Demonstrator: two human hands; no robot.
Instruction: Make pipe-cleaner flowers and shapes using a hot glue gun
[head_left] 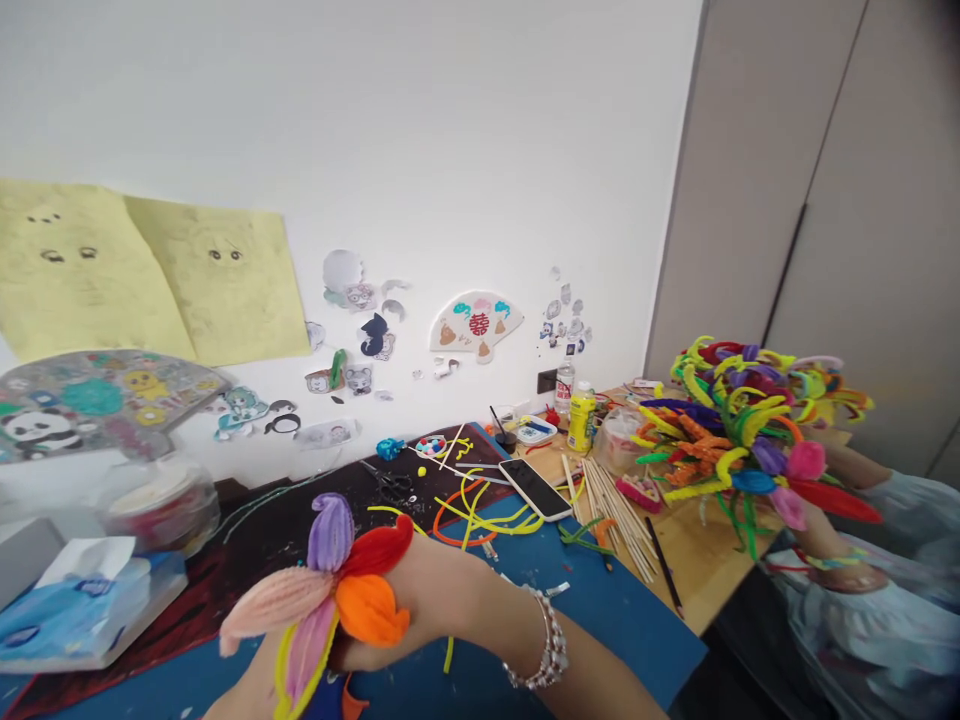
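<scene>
A pipe-cleaner flower [371,610] with purple, red, orange, pink and peach petals sits between my hands at the lower middle. My right hand [439,590], with a beaded bracelet at its wrist, is behind and right of the petals, its fingers wrapped around the flower's underside. Low at the left, my left hand [251,685] lies behind the pink and yellow-edged petal; its fingers are hidden by the flower. A dark blue and orange piece shows just under the petals.
Loose yellow pipe cleaners [487,520], a phone [535,490], scissors [388,482] and wooden sticks [611,510] lie beyond my hands. Tissues [82,600] are at left. At right, another person's hands hold a large colourful pipe-cleaner bouquet [742,430]. Bottles [581,415] stand by the wall.
</scene>
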